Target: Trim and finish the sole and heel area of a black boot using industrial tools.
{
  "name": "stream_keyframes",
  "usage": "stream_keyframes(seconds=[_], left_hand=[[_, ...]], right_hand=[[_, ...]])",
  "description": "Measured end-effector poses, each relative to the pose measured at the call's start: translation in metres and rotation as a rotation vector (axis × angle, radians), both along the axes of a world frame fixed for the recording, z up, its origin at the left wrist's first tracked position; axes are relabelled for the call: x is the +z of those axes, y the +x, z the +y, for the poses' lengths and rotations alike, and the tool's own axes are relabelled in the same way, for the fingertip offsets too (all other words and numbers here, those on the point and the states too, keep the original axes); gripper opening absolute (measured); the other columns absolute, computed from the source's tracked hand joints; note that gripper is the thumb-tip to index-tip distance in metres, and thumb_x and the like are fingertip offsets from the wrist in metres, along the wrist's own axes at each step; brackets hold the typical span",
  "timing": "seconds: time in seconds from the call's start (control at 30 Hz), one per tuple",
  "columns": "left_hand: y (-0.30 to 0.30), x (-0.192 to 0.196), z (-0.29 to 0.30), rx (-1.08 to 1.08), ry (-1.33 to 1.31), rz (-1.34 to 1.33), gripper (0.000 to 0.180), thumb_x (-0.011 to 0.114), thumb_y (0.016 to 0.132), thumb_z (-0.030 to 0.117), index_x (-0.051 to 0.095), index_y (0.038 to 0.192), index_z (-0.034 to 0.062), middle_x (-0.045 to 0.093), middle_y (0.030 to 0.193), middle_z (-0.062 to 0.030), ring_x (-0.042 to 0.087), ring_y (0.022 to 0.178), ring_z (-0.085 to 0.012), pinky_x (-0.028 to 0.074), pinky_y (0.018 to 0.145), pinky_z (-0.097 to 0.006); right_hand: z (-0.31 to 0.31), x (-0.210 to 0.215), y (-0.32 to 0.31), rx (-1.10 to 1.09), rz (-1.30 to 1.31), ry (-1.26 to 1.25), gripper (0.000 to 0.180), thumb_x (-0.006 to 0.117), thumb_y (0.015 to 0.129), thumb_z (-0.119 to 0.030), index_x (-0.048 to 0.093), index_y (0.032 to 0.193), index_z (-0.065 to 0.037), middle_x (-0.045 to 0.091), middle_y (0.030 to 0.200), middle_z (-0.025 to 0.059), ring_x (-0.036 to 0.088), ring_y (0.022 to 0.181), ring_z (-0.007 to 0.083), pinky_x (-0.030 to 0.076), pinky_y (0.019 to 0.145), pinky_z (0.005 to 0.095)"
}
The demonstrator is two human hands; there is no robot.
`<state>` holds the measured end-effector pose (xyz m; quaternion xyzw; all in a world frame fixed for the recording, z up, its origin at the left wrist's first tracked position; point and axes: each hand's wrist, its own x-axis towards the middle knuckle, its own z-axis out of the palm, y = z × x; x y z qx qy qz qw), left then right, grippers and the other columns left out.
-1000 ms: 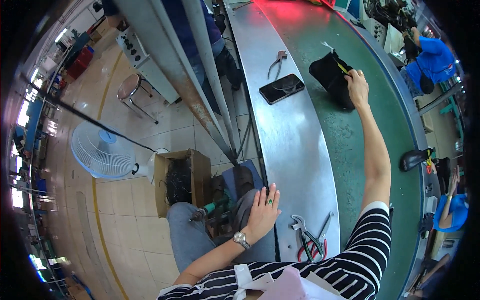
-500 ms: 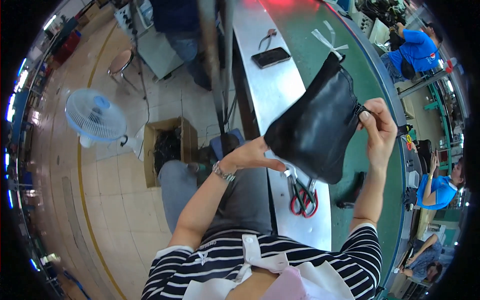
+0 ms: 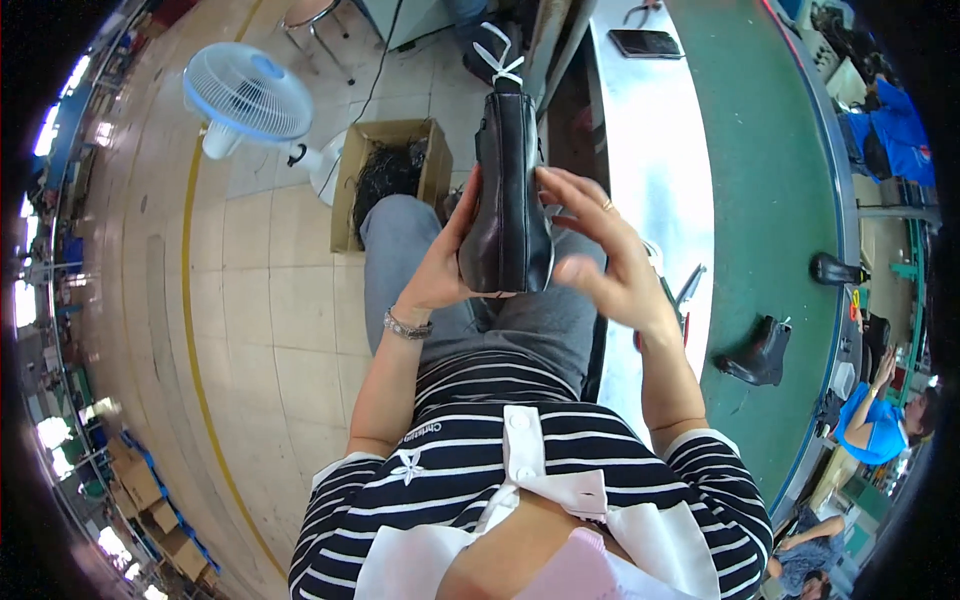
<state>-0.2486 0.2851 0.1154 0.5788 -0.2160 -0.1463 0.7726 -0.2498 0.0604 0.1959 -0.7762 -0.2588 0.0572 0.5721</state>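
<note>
A black leather ankle boot is upright above my lap, its seamed narrow side toward me and a white tie sticking out of its top. My left hand grips it from the left and underneath, fingers wrapped along its side. On the other side is my right hand, thumb and fingers spread. Its fingertips lie close to or against the boot's upper right side; contact is hard to judge. My right forearm partly covers some scissors on the metal bench top.
A phone lies on the far bench. Two more black boots, one nearer and another boot, rest on the green surface. Left are a cardboard box of black scraps and a fan. Co-workers sit at right.
The boot has moved left from above the bench to over my lap and turned narrow side toward me. My right hand has let go of its edge and spread its fingers.
</note>
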Motion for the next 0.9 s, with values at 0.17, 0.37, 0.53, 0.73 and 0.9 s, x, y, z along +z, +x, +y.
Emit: stream_keyframes(seconds=[0.17,0.37,0.53,0.73,0.9], left_hand=[[-0.010,-0.023,0.018,0.052,-0.008,0.064,0.132,0.087,0.056,0.002,-0.001,0.154,0.0114,0.016,0.158,-0.0106,0.028,0.140,-0.0203,0.026,0.114,-0.036],[-0.020,-0.023,0.040,0.061,0.077,0.079,0.128,0.084,0.057,-0.001,0.000,0.153,0.0091,0.016,0.158,-0.0104,0.026,0.142,-0.0208,0.023,0.115,-0.035],[-0.039,-0.032,0.096,0.060,0.226,0.798,0.083,0.080,0.069,0.007,0.038,0.141,0.0010,0.051,0.136,-0.0129,0.054,0.119,-0.0207,0.043,0.101,-0.032],[-0.040,-0.021,0.109,0.245,0.108,0.802,0.067,0.077,0.078,0.031,0.049,0.130,0.0003,0.061,0.116,-0.0103,0.060,0.102,-0.0181,0.049,0.088,-0.032],[-0.027,-0.016,0.082,0.191,0.135,0.827,0.060,0.071,0.086,0.034,0.048,0.131,0.0027,0.061,0.116,-0.0081,0.060,0.101,-0.0153,0.048,0.087,-0.030]], right_hand=[[0.030,-0.010,-0.026,-0.047,-0.056,-0.098,0.097,0.081,0.071,-0.044,0.034,0.146,-0.003,0.036,0.146,0.0214,0.043,0.131,0.0338,0.040,0.103,0.0428],[-0.006,-0.035,-0.032,-0.294,0.053,-0.427,0.073,0.074,0.081,-0.031,0.042,0.140,-0.003,0.043,0.140,0.0237,0.048,0.126,0.0350,0.043,0.102,0.0427],[-0.102,-0.132,-0.080,-0.795,0.072,-1.143,0.060,0.067,0.086,-0.025,0.045,0.137,-0.002,0.049,0.132,0.0253,0.051,0.118,0.0383,0.040,0.102,0.0449],[-0.125,-0.150,-0.098,-0.810,0.226,-1.086,0.053,0.064,0.088,-0.022,0.048,0.135,-0.004,0.054,0.119,0.0231,0.054,0.108,0.0377,0.042,0.095,0.0443],[-0.133,-0.135,-0.081,-0.874,0.530,-0.621,0.047,0.063,0.089,-0.026,0.055,0.126,0.001,0.061,0.098,0.0153,0.059,0.093,0.0274,0.046,0.082,0.0358]])
